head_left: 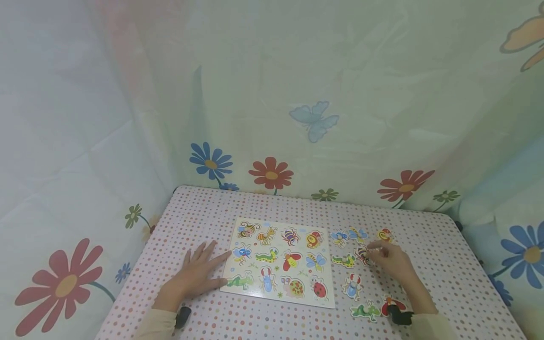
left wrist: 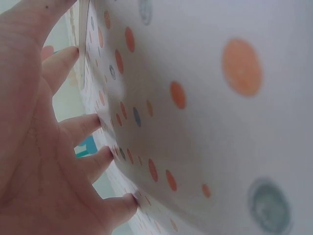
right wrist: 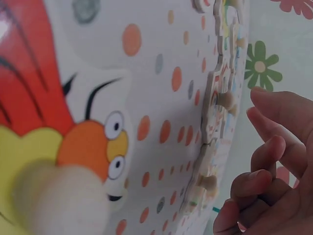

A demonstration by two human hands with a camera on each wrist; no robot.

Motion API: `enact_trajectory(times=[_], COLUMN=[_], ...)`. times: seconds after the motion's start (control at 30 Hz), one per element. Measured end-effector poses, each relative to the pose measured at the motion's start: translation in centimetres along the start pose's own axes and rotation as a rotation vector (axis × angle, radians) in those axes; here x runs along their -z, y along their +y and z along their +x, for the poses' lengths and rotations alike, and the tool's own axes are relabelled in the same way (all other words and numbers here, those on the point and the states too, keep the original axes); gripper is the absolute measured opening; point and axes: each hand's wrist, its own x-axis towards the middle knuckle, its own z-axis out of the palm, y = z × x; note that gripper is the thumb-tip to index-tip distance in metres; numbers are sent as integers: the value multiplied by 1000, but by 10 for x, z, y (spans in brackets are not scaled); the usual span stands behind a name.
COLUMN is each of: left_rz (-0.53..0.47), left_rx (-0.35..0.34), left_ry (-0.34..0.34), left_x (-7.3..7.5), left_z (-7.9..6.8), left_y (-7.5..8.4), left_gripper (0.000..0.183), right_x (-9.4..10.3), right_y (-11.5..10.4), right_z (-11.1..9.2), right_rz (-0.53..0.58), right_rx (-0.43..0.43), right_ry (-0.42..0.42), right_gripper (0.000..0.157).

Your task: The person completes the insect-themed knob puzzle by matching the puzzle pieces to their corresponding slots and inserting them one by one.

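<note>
My left hand [head_left: 193, 274] lies spread on the table, its thumb and index finger at the left edge of a wooden insect puzzle board [head_left: 306, 301]. In the left wrist view, the other fingertips [left wrist: 128, 203] rest on the cloth. My right hand [head_left: 393, 262] hovers over loose knobbed pieces right of the board, nearest a striped purple beetle piece [head_left: 362, 255]. Its thumb and index finger are apart and the other fingers curl loosely, holding nothing. A piece's wooden knob [right wrist: 226, 101] stands just beyond the fingertips in the right wrist view. A green caterpillar piece [head_left: 343, 260] lies beside the beetle.
Other loose pieces include a snail [head_left: 385, 235], a dragonfly [head_left: 358, 234], a blue bug [head_left: 339, 237], a stag beetle [head_left: 352, 286] and a grasshopper [head_left: 365, 311]. A red-winged bug piece [right wrist: 83, 147] sits under my right wrist. Flower-printed curtains [head_left: 255, 94] enclose the dotted table [head_left: 204, 203].
</note>
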Motion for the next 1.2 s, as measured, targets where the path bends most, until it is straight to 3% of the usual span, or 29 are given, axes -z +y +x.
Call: enact_trajectory(times=[0.17, 0.57, 1.2], left_rz=[4, -4, 7], left_rx=[3, 6, 5], left_ry=[-1, -3, -2], left_x=[0, 0, -3], left_z=[1, -1, 1], left_y=[0, 1, -2], left_gripper=[73, 73, 74], right_x=[-3, -11, -11], right_y=[5, 14, 11], right_z=[3, 9, 8], right_rz=[-4, -25, -36], right_rx=[-7, 40, 38], right_ry=[-40, -36, -48], right_gripper=[36, 29, 26])
